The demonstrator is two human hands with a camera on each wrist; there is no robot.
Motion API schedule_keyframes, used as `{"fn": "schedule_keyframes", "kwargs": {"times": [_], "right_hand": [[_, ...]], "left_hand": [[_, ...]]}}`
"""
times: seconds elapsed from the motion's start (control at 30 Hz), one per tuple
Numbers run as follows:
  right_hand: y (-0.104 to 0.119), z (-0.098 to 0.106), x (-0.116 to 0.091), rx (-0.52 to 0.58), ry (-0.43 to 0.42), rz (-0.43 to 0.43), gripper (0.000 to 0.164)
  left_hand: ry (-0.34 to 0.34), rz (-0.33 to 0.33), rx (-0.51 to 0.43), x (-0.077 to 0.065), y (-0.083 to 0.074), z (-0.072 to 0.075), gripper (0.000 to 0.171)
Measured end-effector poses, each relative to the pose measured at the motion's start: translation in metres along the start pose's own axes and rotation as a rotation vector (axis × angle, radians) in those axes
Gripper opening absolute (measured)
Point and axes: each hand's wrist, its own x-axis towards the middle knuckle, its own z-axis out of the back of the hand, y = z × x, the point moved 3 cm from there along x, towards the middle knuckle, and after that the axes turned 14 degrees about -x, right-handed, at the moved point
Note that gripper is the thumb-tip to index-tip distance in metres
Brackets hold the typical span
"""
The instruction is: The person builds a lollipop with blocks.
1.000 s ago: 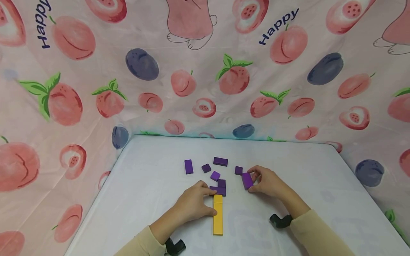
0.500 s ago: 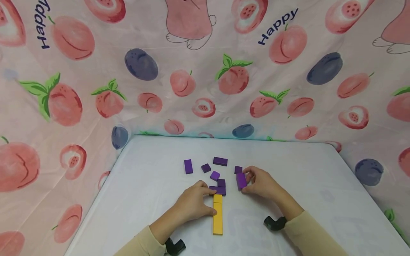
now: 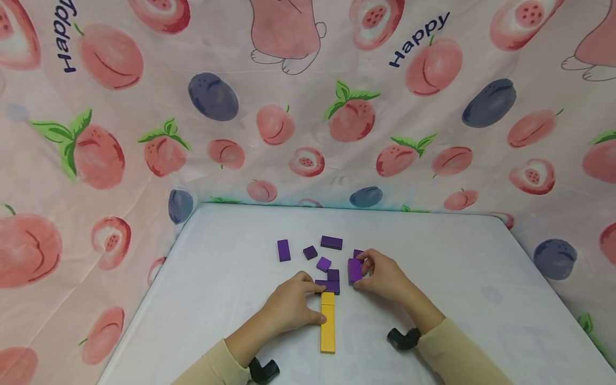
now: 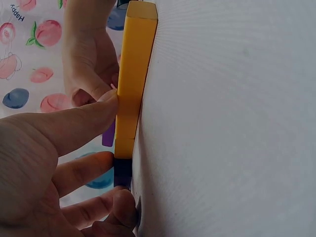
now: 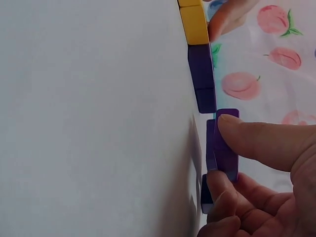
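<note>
My right hand (image 3: 387, 275) pinches a purple rectangular block (image 3: 354, 271) between thumb and fingers. In the right wrist view that purple block (image 5: 227, 143) hangs beside the table surface, off to the right of the row. My left hand (image 3: 289, 305) touches the row from its left side. Its thumb rests against the long yellow block (image 3: 328, 329), and its index finger touches the purple crosswise block (image 3: 333, 287) at the row's far end. Between these lies a small yellow block (image 3: 328, 298). Behind the crosswise piece sits a small dark purple block (image 3: 333, 275).
Loose purple blocks lie farther back: an upright-lying one (image 3: 284, 250), a small cube (image 3: 310, 253), a wide one (image 3: 332, 243) and a tilted cube (image 3: 323, 263). Another cube (image 3: 357, 253) is partly hidden by the right hand. A fruit-print cloth (image 3: 308, 107) hangs behind the white table (image 3: 231, 251).
My right hand has moved left, carrying the purple block closer to the row and partly covering the small cube behind it. The left hand stays in place.
</note>
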Motion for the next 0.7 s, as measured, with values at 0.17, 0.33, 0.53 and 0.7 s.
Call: {"fn": "schedule_keyframes", "kwargs": {"times": [0.17, 0.33, 0.53, 0.7], "right_hand": [[0.005, -0.004, 0.001, -0.003, -0.010, -0.011, 0.063], [0.009, -0.007, 0.003, -0.011, -0.011, -0.009, 0.062], [0.013, -0.011, 0.005, -0.031, -0.012, -0.014, 0.063], [0.017, -0.014, 0.008, -0.041, -0.012, -0.019, 0.063]], "left_hand": [[-0.001, 0.002, 0.001, 0.001, 0.000, 0.000, 0.067], [-0.001, 0.002, 0.006, 0.001, 0.000, 0.000, 0.066], [-0.002, -0.001, 0.006, 0.001, 0.000, 0.000, 0.067], [0.000, -0.002, 0.004, 0.001, 0.000, 0.000, 0.068]]}}
